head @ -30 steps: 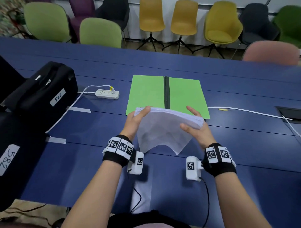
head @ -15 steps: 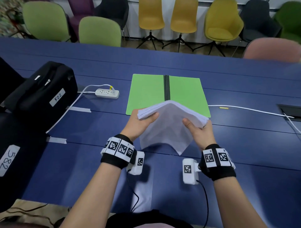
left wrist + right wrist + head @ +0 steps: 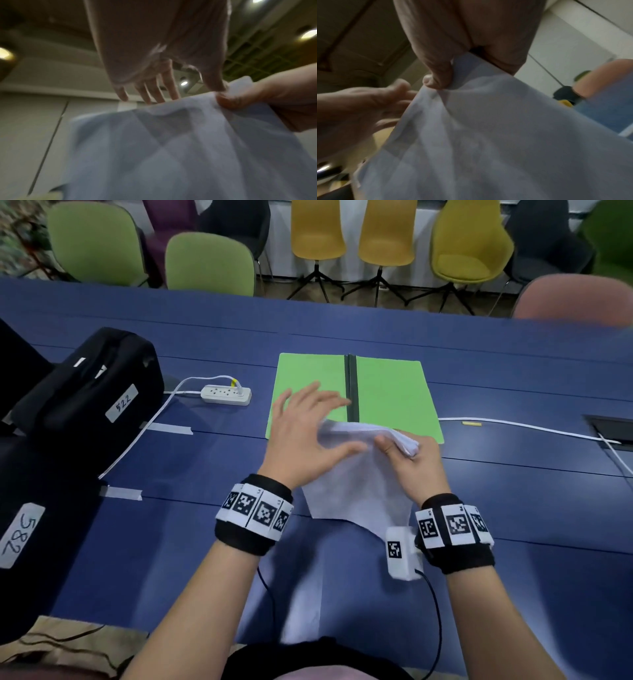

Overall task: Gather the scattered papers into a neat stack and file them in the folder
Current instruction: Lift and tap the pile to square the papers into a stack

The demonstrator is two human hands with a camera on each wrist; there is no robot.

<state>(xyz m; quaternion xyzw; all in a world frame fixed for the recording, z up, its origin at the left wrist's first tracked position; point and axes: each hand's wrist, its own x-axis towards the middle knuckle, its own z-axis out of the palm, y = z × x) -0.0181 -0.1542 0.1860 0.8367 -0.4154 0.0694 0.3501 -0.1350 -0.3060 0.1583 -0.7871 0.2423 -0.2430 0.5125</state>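
Note:
A stack of white papers [image 3: 356,491] stands on edge above the blue table [image 3: 513,508], its top edge bent to the right. My right hand [image 3: 407,453] pinches the top right corner between thumb and fingers; the right wrist view shows the thumb [image 3: 436,79] pressed on the papers [image 3: 488,135]. My left hand [image 3: 308,426] has straight, spread fingers at the stack's top left edge, and the left wrist view shows those fingers [image 3: 154,93] above the papers [image 3: 171,148]. An open green folder [image 3: 387,392] with a black spine lies flat just behind the stack.
A white power strip [image 3: 226,395] with its cable lies left of the folder. Two black cases [image 3: 89,385] with number labels sit at the left edge. A white cable [image 3: 513,426] runs to a floor box [image 3: 613,429] at the right. Chairs [image 3: 209,265] line the far side.
My left hand has let go of the stack's left corner and spread its fingers over the top edge. The papers' peak has flattened and leaned right, still held by my right hand.

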